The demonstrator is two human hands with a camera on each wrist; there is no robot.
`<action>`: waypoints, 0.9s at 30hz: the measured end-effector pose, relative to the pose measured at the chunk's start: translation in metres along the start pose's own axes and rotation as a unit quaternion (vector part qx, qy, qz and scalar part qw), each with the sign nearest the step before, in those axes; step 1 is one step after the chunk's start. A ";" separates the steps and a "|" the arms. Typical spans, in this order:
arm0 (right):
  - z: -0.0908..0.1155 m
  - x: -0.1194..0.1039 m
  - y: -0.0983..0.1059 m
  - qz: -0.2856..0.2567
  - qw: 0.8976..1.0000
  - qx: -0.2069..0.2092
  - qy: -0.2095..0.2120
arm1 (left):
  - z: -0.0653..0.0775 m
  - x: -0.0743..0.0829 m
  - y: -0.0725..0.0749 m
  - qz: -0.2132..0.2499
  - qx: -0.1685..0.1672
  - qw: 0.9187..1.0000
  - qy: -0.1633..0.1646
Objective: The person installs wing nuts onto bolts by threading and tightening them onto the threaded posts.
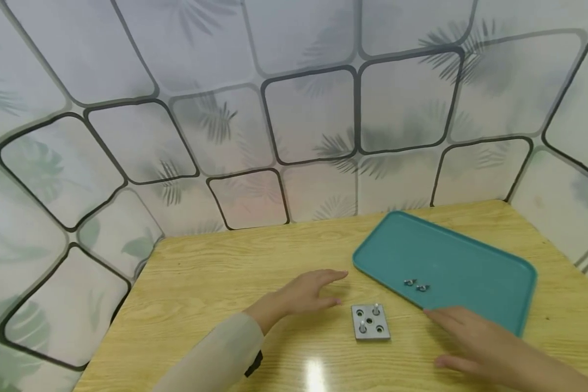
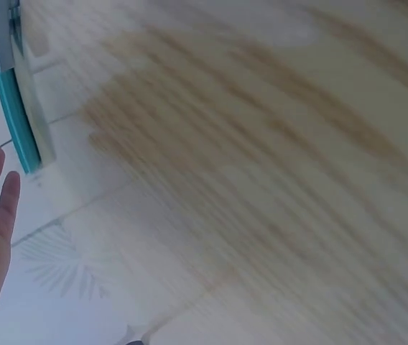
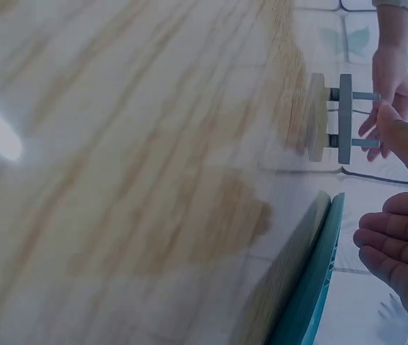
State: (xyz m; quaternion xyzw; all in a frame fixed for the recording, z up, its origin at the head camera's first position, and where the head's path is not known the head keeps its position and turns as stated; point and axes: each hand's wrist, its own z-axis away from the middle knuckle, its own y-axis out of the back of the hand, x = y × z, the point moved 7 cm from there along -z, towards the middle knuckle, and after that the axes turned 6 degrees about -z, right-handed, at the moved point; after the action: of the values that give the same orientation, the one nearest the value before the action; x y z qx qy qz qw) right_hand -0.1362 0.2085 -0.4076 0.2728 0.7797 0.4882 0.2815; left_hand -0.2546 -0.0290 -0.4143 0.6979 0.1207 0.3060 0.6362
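A square grey metal plate (image 1: 370,331) lies on the table between my hands, with several holes and two pins standing up from it. In the right wrist view the plate (image 3: 345,118) shows edge-on, its two pins passing through it. My left hand (image 1: 307,293) hovers left of the plate, fingers stretched towards it and holding nothing. To the plate's right is my right hand (image 1: 475,344), fingers extended, thumb apart, beside the tray's near edge. Two small metal pieces (image 1: 416,285), too small to make out in detail, lie on the teal tray (image 1: 460,261).
The wooden table (image 1: 215,277) carries the tray at its right side. A patterned cloth or panel wall (image 1: 313,120) rises behind the table and along both sides. Light glares off the table's near edge (image 1: 315,375).
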 end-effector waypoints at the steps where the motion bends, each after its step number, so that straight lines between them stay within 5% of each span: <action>1: -0.001 -0.001 -0.001 -0.003 1.000 -0.001 0.003 | -0.003 -0.001 0.000 0.025 -0.001 1.000 0.006; 4: -0.005 -0.002 -0.003 -0.014 1.000 -0.009 0.003 | -0.011 -0.006 -0.001 0.091 -0.002 0.996 0.018; 10: -0.011 -0.002 -0.009 -0.038 0.999 -0.029 -0.019 | -0.025 -0.010 0.002 0.130 -0.004 0.991 0.004; 18: -0.023 -0.004 -0.018 -0.082 0.994 -0.061 -0.047 | -0.049 -0.003 0.008 0.130 -0.018 0.991 -0.030; 27: -0.041 -0.002 -0.032 -0.162 0.972 -0.122 -0.117 | -0.075 -0.001 0.009 0.115 -0.031 0.992 -0.043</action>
State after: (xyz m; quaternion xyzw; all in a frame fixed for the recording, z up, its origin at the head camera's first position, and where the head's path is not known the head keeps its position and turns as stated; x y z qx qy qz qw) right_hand -0.1685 0.1702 -0.4211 0.1623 0.7098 0.4921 0.4772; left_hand -0.3009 0.0296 -0.4058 0.6999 0.0027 0.3504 0.6224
